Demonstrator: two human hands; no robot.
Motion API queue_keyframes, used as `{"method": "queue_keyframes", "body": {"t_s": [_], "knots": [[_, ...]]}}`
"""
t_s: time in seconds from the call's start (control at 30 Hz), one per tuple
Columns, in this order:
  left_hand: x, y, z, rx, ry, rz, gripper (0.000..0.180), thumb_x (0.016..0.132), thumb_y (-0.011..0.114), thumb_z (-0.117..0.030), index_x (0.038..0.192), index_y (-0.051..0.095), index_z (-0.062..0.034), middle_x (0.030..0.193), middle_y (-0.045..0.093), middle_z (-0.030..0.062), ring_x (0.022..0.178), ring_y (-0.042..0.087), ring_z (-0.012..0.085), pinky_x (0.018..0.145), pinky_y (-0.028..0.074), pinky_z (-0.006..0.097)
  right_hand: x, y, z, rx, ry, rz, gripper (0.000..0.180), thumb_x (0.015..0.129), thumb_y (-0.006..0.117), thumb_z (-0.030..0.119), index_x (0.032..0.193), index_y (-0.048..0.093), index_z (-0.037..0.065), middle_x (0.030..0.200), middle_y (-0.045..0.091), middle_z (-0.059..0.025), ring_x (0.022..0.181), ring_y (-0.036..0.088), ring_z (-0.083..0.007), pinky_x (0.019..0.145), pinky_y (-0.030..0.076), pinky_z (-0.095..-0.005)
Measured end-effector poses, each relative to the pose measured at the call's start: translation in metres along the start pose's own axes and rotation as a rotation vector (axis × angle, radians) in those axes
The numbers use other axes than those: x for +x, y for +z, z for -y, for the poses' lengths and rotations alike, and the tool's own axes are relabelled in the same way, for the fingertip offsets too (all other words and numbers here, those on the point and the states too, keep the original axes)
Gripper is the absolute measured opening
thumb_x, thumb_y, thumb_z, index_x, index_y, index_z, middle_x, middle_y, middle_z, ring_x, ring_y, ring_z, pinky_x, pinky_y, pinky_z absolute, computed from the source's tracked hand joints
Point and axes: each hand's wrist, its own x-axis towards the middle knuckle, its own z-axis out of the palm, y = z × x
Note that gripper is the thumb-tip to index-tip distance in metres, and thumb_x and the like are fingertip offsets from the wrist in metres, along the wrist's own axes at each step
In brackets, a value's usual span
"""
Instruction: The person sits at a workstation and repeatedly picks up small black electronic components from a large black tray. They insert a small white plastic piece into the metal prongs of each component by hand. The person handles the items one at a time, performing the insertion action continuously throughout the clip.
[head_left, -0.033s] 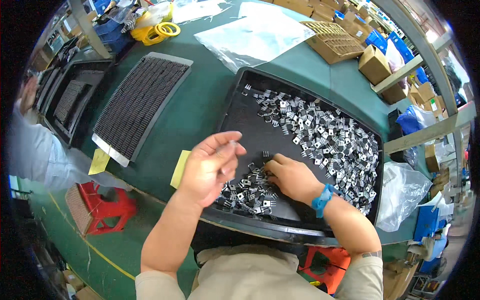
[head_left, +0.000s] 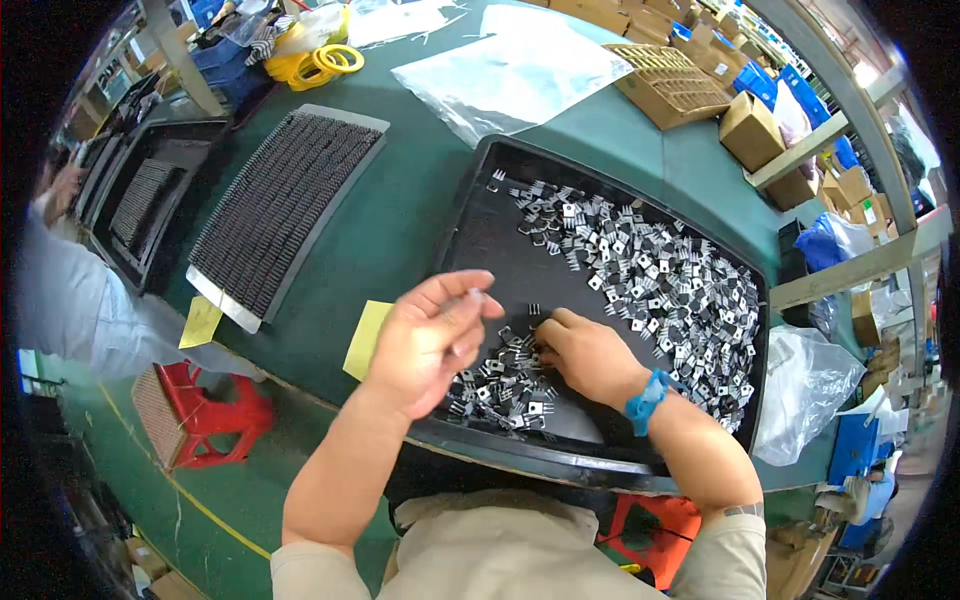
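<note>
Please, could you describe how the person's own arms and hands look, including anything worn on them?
The left hand and right hand are ungloved. The right wrist wears a blue band; nothing shows on the left wrist. The beige sleeves are short, leaving both forearms bare.

Left hand [head_left: 420, 345] shifted slightly rightward, little nearer right hand [head_left: 592, 358].

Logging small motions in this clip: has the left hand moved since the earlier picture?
Yes, slightly: judged against the black tray, the left hand has shifted a little to the right.
</note>
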Motion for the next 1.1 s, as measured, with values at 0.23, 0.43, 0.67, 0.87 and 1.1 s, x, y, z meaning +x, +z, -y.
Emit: {"method": "queue_keyframes", "body": {"t_s": [0.23,0.43,0.67,0.87,1.1], "knots": [[-0.003,0.008,0.029,0.123,-0.154,0.083,0.011,0.093,0.062,-0.012,0.100,0.061,-0.0042,0.087,0.068,0.0107,0.055,0.047,0.0056,0.046,0.034,0.018,-0.016,-0.021,-0.002,0.245,0.104,-0.129,0.019,0.081,0.067,0.005,0.095,0.054,0.003,0.083,0.058,-0.0148,0.073,0.060,-0.0303,0.063,0.048,-0.0374],[-0.004,0.013,0.030,0.281,-0.182,0.067,0.013,0.092,0.064,-0.013,0.096,0.061,-0.0017,0.086,0.067,0.0105,0.055,0.047,0.0058,0.046,0.034,0.019,-0.024,-0.035,0.030,0.497,-0.118,-0.381,0.026,0.082,0.062,0.001,0.108,0.061,0.003,0.079,0.063,-0.0135,0.065,0.062,-0.0255,0.059,0.048,-0.0337],[-0.004,0.014,0.033,0.337,-0.176,0.050,0.015,0.091,0.065,-0.013,0.098,0.061,0.0000,0.080,0.065,0.0047,0.055,0.045,0.0038,0.047,0.033,0.018,-0.027,-0.027,0.036,0.491,-0.196,-0.277,0.035,0.082,0.062,0.001,0.117,0.059,0.003,0.076,0.060,-0.0121,0.061,0.061,-0.0252,0.055,0.049,-0.0339],[-0.006,0.009,0.032,0.328,-0.223,0.082,0.012,0.092,0.063,-0.013,0.097,0.062,-0.0016,0.080,0.064,0.0047,0.057,0.046,0.0040,0.047,0.033,0.019,-0.032,-0.029,0.038,0.654,-0.064,-0.442,0.020,0.081,0.065,-0.003,0.099,0.058,0.002,0.079,0.062,-0.0081,0.062,0.057,-0.0134,0.055,0.046,-0.0259],[-0.007,0.009,0.034,0.360,-0.244,0.150,0.012,0.094,0.061,-0.014,0.096,0.061,-0.0025,0.081,0.063,0.0037,0.058,0.045,0.0040,0.049,0.035,0.019,-0.029,-0.024,0.037,0.582,-0.187,-0.505,0.021,0.078,0.063,-0.009,0.096,0.059,0.001,0.083,0.062,-0.0101,0.061,0.058,-0.0151,0.052,0.045,-0.0254]]}}
